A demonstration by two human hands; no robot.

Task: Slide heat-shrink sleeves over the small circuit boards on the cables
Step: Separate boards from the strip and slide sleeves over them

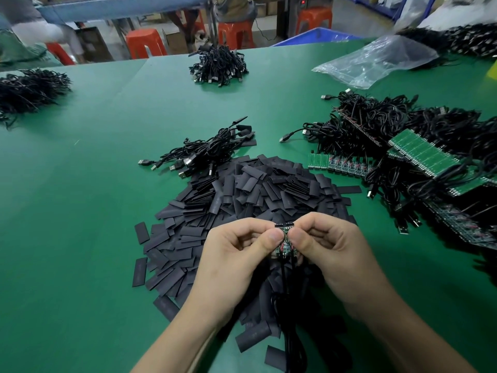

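Between the two hands, pinched at its far end, sits a small green circuit board [285, 244]. Its long axis runs away from the person, one end pointing to the far side of the worktop [80, 211] and the other back toward the wrists. The left hand [234, 254] grips its left edge between thumb and forefinger, and the right hand [330, 249] grips its right edge the same way. The thumb tips nearly meet over the board, and the remaining fingers of both hands are curled in. Whether this is a single board or a few joined side by side cannot be told. From the board's near end a black cable [285, 305] drops down between the forearms. Directly under and beyond the hands spreads a heap of flat black heat-shrink sleeves [242, 195], lying every way. Just past that heap, ahead of the left hand, lies a bundle of cables [204, 152] with USB plugs. Ahead and to the right of the right hand, tangled cables lie with green board strips [419, 154]. A clear plastic bag [376, 60] lies farther off on that side.
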